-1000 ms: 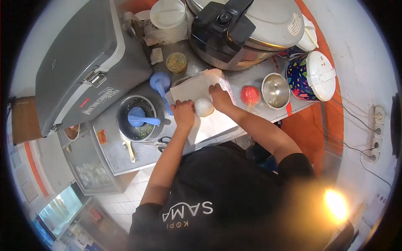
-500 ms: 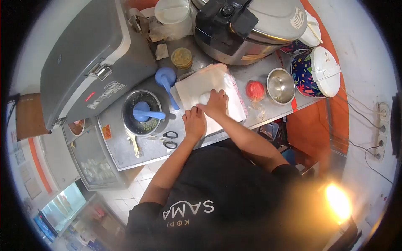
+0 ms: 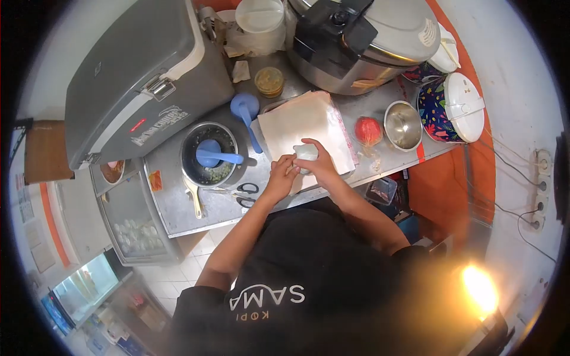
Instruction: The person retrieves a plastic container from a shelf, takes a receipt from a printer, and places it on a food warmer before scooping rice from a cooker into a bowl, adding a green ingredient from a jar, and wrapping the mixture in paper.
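Note:
Over the stack of brown paper sheets (image 3: 309,121), my right hand (image 3: 319,163) is wrapped round a small translucent whitish packet (image 3: 305,152). Close beside it, my left hand (image 3: 284,176) has its fingers bent together at the packet's left side; whether they grip it is too small to tell. A steel pot (image 3: 234,169) with a blue ladle (image 3: 209,153) and chopped green food stands left of the paper. Another blue ladle (image 3: 244,107) lies between the pot and the paper. Black-handled scissors (image 3: 247,188) lie left of my left hand.
A red ball-like bundle (image 3: 368,131) and a steel bowl (image 3: 403,126) stand right of the paper. Behind are a large steel cooker (image 3: 356,80) and a jar (image 3: 269,82). A grey cooler box (image 3: 142,77) fills the left, patterned containers (image 3: 439,110) the right.
My right hand has risen off the paper with the whitish packet in it. My left hand has come up beside it. The whole view has shifted slightly.

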Demonstrator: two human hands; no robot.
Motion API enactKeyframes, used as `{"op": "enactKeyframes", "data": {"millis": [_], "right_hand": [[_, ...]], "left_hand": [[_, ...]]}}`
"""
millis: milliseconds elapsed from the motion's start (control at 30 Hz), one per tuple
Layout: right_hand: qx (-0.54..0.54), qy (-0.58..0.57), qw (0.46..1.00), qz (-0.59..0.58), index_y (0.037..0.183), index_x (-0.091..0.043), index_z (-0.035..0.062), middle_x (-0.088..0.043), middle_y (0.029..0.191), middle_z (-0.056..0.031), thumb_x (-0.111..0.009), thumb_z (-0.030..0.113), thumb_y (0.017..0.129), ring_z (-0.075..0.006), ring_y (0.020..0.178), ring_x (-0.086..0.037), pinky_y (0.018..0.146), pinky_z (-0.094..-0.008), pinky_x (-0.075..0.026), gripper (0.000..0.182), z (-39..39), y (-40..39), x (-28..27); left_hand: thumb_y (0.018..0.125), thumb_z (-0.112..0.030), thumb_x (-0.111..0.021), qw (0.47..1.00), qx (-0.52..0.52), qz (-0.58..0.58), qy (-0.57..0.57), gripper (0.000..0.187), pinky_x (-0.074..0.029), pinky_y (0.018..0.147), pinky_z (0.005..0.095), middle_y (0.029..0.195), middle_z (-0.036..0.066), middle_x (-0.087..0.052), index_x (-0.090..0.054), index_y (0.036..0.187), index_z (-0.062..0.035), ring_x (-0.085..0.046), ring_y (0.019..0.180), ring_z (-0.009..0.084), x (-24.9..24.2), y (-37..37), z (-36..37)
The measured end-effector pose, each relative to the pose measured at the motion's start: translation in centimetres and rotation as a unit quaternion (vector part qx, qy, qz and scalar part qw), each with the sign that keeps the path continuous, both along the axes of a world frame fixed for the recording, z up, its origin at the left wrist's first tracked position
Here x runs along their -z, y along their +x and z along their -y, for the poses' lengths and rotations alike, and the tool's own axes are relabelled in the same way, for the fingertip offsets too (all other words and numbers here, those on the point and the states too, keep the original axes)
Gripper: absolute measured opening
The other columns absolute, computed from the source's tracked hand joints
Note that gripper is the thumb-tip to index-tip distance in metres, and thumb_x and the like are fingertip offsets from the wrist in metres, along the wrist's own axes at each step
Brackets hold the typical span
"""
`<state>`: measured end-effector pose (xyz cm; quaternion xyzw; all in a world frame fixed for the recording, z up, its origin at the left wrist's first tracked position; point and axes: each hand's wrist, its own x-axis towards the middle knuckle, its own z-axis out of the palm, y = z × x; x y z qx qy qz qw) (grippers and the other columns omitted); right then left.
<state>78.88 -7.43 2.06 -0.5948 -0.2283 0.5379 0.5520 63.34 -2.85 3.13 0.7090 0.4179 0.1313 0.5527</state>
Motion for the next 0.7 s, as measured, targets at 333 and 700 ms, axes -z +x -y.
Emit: {"op": "enactKeyframes", "data": {"millis": [333, 700], "right_hand": [[-0.046, -0.073, 0.992, -0.096, 0.118, -0.056, 0.0027, -0.062, 0.098, -0.0093, -0.080, 0.007, 0.071, -0.0167, 0.087, -0.061, 0.075, -0.0282, -0.051, 0.053, 0.1, -2.0, -1.0], [0.241, -0.046, 0.964, -0.100, 0.119, -0.055, 0.0030, -0.063, 0.101, -0.0106, -0.074, 0.002, 0.073, -0.0198, 0.091, -0.063, 0.079, -0.0314, -0.052, 0.050, 7.6, 9.1, -3.4]], "left_hand": [[0.085, -0.023, -0.068, 0.994, -0.109, -0.020, 0.011, 0.027, -0.045, 0.075, 0.0317, 0.099, 0.010, -0.058, -0.069, 0.104, -0.0042, -0.055, 0.079, 0.0199, -3.0, -4.0, 0.1], [0.084, -0.010, -0.062, 0.992, 0.073, 0.039, 0.097, 0.023, -0.049, 0.065, 0.0326, 0.095, 0.013, -0.061, -0.066, 0.105, -0.0027, -0.060, 0.077, 0.0253, -1.0, 4.5, 0.5]]}}
